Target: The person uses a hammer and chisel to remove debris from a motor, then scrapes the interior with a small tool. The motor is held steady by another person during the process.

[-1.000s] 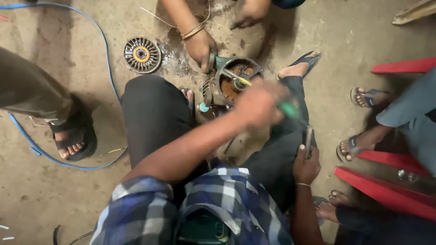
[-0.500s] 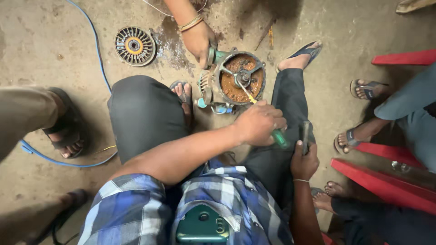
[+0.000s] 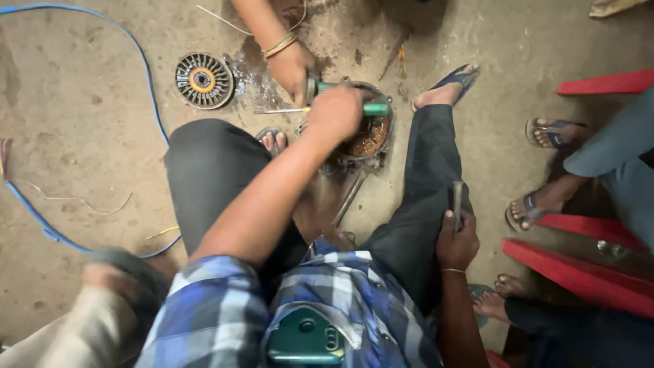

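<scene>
Blue-white plaid shirt (image 3: 225,320), dark trousers (image 3: 211,170), perhaps a wrist thread (image 3: 451,271).

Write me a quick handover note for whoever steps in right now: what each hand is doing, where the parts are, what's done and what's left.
Left hand: gripping a green-handled screwdriver across the open motor housing on the floor between the feet.
Right hand: resting on the right knee, holding a thin metal rod upright.
Another person's hand steadies the housing from the far side.
Done: the round finned rotor is out, lying on the floor to the left.
Left: work inside the housing continues; the rotor is not refitted.
</scene>
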